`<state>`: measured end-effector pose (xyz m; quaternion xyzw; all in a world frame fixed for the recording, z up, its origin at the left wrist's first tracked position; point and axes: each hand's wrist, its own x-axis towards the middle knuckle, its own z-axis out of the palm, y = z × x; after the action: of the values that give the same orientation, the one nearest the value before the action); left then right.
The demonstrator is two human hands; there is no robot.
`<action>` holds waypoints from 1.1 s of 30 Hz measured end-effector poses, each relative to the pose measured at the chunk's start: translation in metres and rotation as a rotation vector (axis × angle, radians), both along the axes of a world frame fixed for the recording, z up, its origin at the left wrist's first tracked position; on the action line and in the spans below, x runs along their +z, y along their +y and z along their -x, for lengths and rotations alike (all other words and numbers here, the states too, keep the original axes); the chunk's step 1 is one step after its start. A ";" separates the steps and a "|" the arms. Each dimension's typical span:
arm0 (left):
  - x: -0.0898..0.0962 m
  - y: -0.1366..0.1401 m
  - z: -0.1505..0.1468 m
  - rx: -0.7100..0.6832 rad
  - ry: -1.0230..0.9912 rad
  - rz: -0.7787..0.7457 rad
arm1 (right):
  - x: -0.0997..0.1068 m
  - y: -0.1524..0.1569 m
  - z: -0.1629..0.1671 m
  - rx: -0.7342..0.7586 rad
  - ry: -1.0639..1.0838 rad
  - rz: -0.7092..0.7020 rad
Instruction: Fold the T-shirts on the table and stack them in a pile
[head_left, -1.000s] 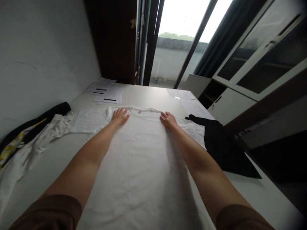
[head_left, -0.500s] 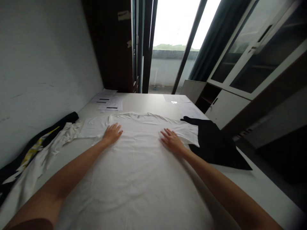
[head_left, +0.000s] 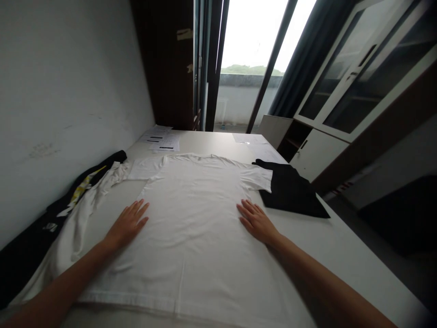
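A white T-shirt (head_left: 196, 218) lies spread flat on the white table, its neckline away from me and its hem towards me. Small wrinkles cross its body. My left hand (head_left: 129, 223) rests palm down at the shirt's left edge, below the left sleeve, with fingers stretched out. On the opposite edge my right hand (head_left: 257, 221) lies flat, fingers spread, just under the right sleeve. Neither hand grips the cloth. The tip of the right sleeve overlaps a folded black garment (head_left: 292, 189).
Along the left wall lie crumpled white cloth (head_left: 80, 228) and black clothing with yellow print (head_left: 37, 241). Printed papers (head_left: 164, 140) sit at the table's far left, more sheets (head_left: 259, 148) at the far right. A glass-door cabinet (head_left: 341, 132) stands beyond the right edge.
Both hands have slid towards me down the shirt's sides, from the chest to below the sleeves; the left also moved outward. My view has shifted, and the hem now shows.
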<state>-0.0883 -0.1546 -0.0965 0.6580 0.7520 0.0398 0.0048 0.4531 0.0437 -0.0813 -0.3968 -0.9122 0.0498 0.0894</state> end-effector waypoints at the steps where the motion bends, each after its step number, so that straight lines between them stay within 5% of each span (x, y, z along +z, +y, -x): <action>1: -0.001 -0.012 0.004 0.013 0.008 -0.006 | 0.001 -0.010 -0.004 -0.002 -0.004 0.001; 5: -0.003 -0.043 0.002 0.043 0.053 -0.022 | 0.010 -0.059 -0.004 0.103 -0.007 0.051; 8: 0.002 -0.042 -0.030 -0.041 0.061 -0.045 | 0.024 -0.095 0.015 0.283 -0.003 0.127; 12: 0.021 -0.036 -0.102 -0.388 -0.017 -0.042 | 0.040 -0.128 0.037 0.506 -0.022 0.214; 16: 0.041 -0.055 -0.140 -0.715 -0.077 -0.014 | 0.048 -0.144 0.020 0.536 -0.033 0.246; 21: 0.050 -0.089 -0.135 -0.731 -0.115 0.012 | 0.049 -0.166 -0.011 0.494 -0.021 0.260; 28: 0.063 -0.097 -0.169 -0.917 -0.168 0.115 | 0.060 -0.193 0.017 0.647 0.016 0.329; 33: 0.066 -0.105 -0.175 -0.878 -0.188 0.111 | 0.061 -0.207 0.016 0.601 0.042 0.329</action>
<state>0.0865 -0.2597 -0.0309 0.9069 0.3990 0.0531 0.1246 0.4366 -0.1628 -0.0200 -0.1181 -0.9661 0.2283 0.0241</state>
